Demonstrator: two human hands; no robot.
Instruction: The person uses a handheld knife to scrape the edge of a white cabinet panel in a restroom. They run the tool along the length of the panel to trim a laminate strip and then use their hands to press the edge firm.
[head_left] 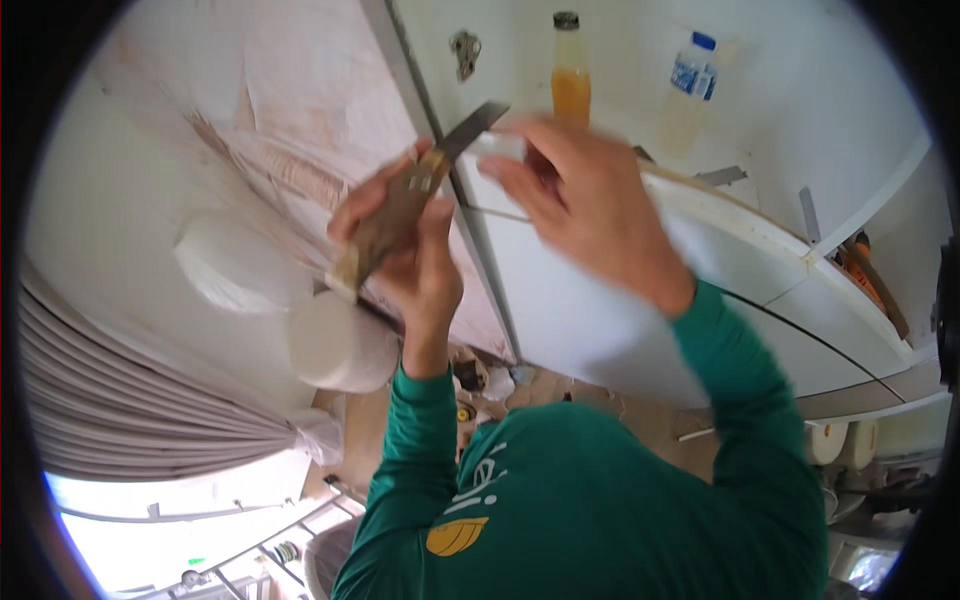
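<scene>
Green sleeves (420, 440), shirt has yellow and white print. Scraper (400, 215): brown wood handle, grey metal blade. White cabinet panel (560, 300). Wall (290, 110) white with pinkish-brown scraped patches. Bottle (570, 75) orange, dark cap; second bottle (690, 85) clear, blue label and cap. Grey pleated curtain (120, 400).

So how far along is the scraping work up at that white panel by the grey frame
Done: cannot tell; no finished patch shows. In hand: the left hand grips a wooden-handled flat metal scraper, blade at the grey frame strip; the blurred right hand holds a small white piece. Left: the white panel below looks untouched.
</scene>
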